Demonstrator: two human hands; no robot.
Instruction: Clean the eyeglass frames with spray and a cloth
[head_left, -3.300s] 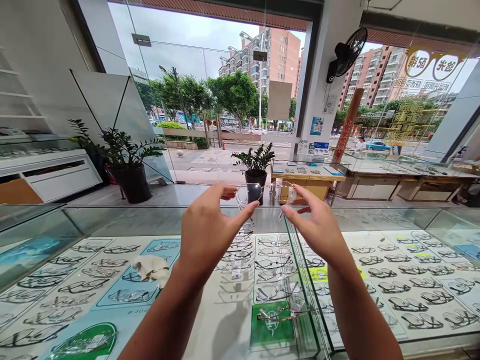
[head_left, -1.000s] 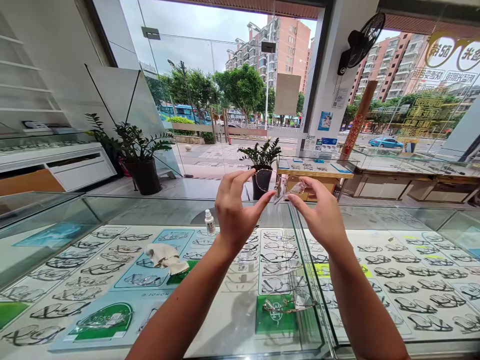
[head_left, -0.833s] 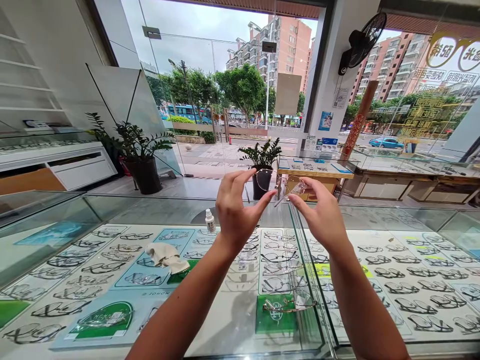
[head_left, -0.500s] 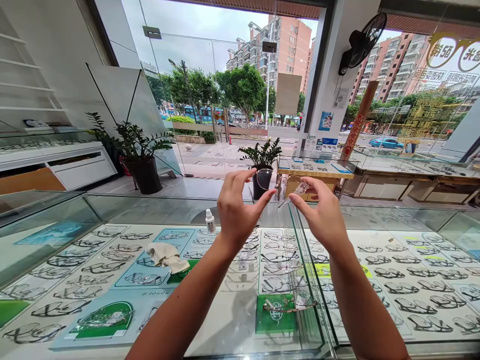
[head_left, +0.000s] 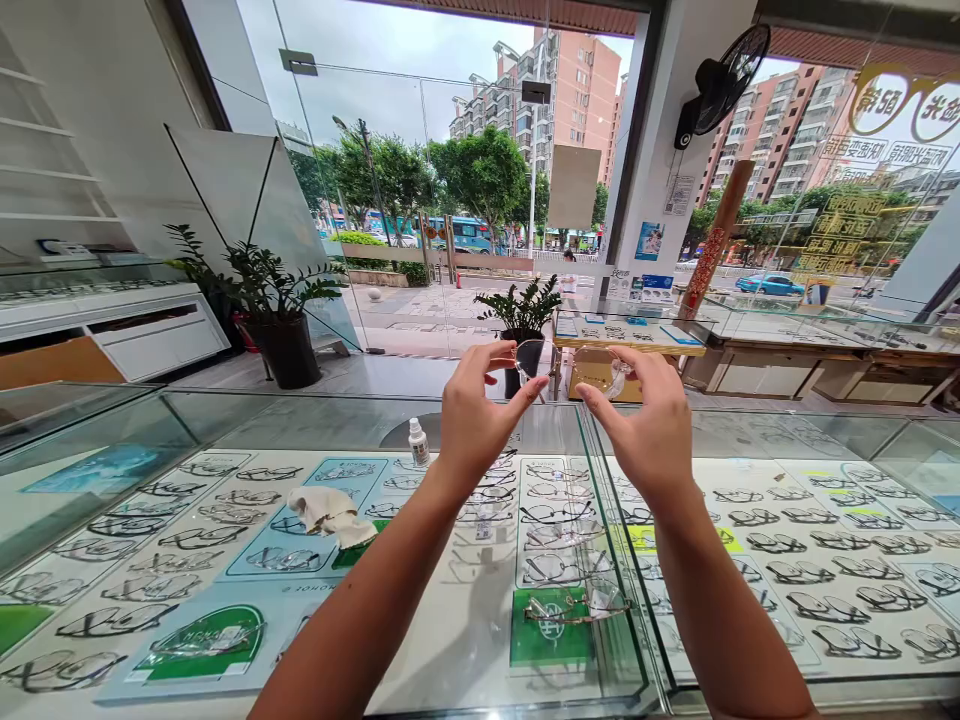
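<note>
L hand (head_left: pixel 484 400) & R hand (head_left: pixel 643 415) are gripping round, thin-rimmed clear-lens glasses (head_left: pixel 532 362) w/ fingertips, abv. transparent glass counter (head_left: pixel 300 418).

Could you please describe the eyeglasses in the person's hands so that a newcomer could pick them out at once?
Start at the glass display counter across the foreground. Just above its far edge in the view, the left hand and right hand hold thin-rimmed, clear-lensed eyeglasses between them. The neighbouring pairs lie in rows below; this one alone is held up.
</note>
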